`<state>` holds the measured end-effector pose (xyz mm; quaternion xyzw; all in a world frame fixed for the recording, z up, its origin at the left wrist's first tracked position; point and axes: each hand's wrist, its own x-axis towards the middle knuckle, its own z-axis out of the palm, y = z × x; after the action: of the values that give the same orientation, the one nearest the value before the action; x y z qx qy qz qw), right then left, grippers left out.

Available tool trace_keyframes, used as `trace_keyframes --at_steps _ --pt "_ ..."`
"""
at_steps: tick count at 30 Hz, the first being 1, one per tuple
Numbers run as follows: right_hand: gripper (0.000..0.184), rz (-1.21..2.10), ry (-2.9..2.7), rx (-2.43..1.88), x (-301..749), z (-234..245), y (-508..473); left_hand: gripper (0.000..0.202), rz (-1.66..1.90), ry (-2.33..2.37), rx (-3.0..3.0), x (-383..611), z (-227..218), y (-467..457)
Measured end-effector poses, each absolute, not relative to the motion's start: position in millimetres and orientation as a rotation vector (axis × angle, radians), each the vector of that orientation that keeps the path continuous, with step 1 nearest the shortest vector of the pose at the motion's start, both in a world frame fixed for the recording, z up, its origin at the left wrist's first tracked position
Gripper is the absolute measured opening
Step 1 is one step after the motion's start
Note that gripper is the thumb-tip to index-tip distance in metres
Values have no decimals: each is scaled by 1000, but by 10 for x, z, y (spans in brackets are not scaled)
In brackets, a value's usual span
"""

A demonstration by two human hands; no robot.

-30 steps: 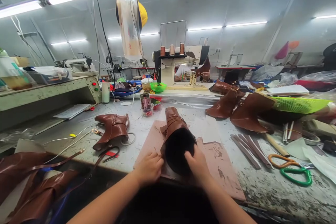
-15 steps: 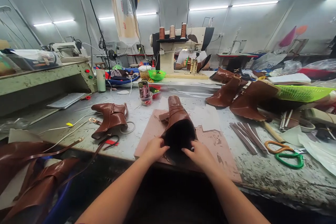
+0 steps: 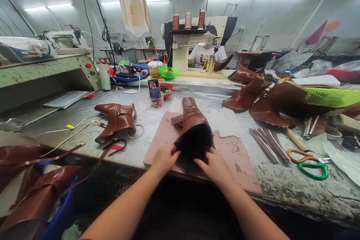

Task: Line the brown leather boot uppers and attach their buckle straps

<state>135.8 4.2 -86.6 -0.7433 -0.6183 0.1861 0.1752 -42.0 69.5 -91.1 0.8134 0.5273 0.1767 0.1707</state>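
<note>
A brown leather boot upper [image 3: 193, 125] lies on a pinkish cutting mat [image 3: 239, 157] at the bench's near edge, its dark open shaft facing me. My left hand [image 3: 164, 158] grips the left rim of that opening with curled fingers. On the opposite rim my right hand [image 3: 215, 165] pinches the leather. A second brown boot upper [image 3: 116, 120] lies to the left on the grey bench [image 3: 281, 183].
More brown uppers [image 3: 261, 99] lie at the right by a green basket [image 3: 329, 97]. Orange and green scissors [image 3: 308, 161] and leather strips [image 3: 266, 142] lie right of the mat. A phone [image 3: 154, 90] stands behind. A person sits at a sewing machine [image 3: 197, 41]. Leather pieces [image 3: 33, 191] fill a bin at left.
My view has tipped down a little. Both hands have slid along the rim of the boot opening, the right hand coming off the front of the shaft to its right edge.
</note>
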Motion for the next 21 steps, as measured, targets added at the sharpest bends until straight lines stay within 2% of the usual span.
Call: trace_keyframes --at_steps 8,11,13,15,17,21 --pt "18 465 -1774 -2121 1324 -915 10 12 563 1423 2539 -413 -1010 644" --pt "21 455 -1768 -2103 1333 -921 17 19 609 1331 2654 -389 -1068 505" --pt "23 466 -1761 -2098 1374 -907 35 29 609 1096 2815 -364 -1129 394" --pt "15 486 -1753 -2109 1442 -882 62 58 555 846 2988 -342 -1198 307" --pt "18 482 -1744 -2143 1517 -856 92 84 452 756 3086 -329 -1247 263" --pt "26 440 -1776 -2210 1603 -813 121 87 279 782 3053 -320 -1200 291"
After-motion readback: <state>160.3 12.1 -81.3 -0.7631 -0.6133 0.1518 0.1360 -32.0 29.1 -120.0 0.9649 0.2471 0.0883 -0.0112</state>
